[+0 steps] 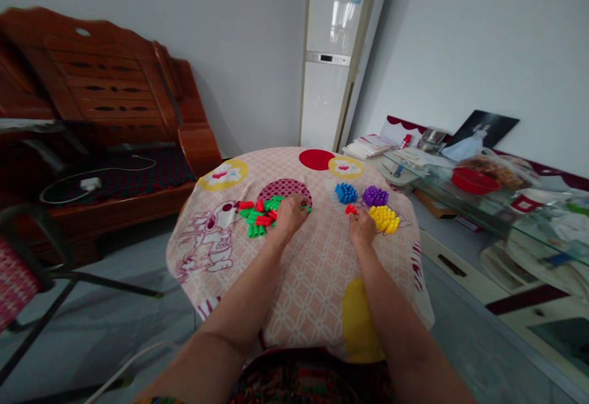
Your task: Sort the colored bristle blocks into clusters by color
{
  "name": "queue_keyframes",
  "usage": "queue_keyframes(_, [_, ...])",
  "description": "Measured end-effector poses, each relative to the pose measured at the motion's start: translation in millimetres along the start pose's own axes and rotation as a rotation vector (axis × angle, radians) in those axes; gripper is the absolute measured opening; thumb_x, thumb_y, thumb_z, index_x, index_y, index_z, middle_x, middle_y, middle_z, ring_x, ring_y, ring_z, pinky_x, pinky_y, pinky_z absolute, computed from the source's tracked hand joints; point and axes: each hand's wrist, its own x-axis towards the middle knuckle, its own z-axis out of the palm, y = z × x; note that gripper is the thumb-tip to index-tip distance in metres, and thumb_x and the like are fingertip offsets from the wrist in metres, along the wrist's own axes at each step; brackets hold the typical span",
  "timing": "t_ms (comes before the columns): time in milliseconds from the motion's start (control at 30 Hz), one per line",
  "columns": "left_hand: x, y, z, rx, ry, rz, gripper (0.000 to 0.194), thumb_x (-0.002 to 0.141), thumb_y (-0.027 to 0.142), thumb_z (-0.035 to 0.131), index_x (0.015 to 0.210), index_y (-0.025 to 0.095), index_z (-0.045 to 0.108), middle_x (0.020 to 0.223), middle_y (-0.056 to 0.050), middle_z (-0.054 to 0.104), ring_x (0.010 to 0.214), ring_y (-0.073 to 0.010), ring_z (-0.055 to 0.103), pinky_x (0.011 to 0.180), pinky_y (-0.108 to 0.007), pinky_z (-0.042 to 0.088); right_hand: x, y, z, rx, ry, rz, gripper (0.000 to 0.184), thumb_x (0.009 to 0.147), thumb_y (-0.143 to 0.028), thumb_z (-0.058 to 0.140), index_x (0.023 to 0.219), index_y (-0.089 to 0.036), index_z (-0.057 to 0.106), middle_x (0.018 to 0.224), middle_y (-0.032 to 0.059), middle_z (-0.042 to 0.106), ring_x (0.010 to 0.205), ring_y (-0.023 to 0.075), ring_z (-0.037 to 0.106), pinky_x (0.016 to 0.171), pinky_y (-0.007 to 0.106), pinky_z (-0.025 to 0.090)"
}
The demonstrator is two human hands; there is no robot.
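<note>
Wooden bench [110, 94] left of the green pieces [256, 231], glass shelf [490, 207] at right.

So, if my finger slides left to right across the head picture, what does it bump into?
Wooden bench → red and green pieces → left hand → blue pieces → yellow pieces → red bowl.

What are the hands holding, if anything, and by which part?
The left hand has a green piece at its fingertips, the right hand red pieces; whether and where they are gripped is too small to tell.
</note>
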Motion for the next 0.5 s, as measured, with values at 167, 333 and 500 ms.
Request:
queue_keyframes(167, [-13,-48,-52.7,0.267,-0.232,-0.139,0.029,0.069,0.017,0.071,0.098,0.016,0.072,0.102,-0.013,0.072,0.095,-0.0267,0.065,0.081,-0.035,0.049,0,4,5,0.048,0.026,-0.019,0.028,0.091,-0.026,0.052,0.107,-0.014,0.073,0.098,0.0131,0.074,0.087,0.022,0.065,0.075,0.028,0.041])
queue_keyframes(333, [-25,-70,-59.5,0.307,-0.253,-0.18,0.024,0.065,0.016,0.076,0.088,0.019,0.073,0.099,-0.013,0.072,0.094,-0.0283,0.065,0.08,-0.037,0.05,1,5,6,0.054,0.028,-0.006,0.026,0.089,-0.022,0.053,0.104,-0.015,0.073,0.095,0.012,0.074,0.084,0.0213,0.064,0.073,0.028,0.04])
queue_keyframes(500, [-21,-69,-61.4,0.331,-0.138,-0.238,0.015,0.073,0.014,0.065,0.085,0.018,0.072,0.091,-0.013,0.072,0.09,-0.0274,0.066,0.079,-0.036,0.05,0,6,5,0.079,0.036,-0.001,0.025,0.088,-0.02,0.053,0.104,-0.016,0.073,0.092,0.0098,0.074,0.082,0.0198,0.063,0.071,0.026,0.039])
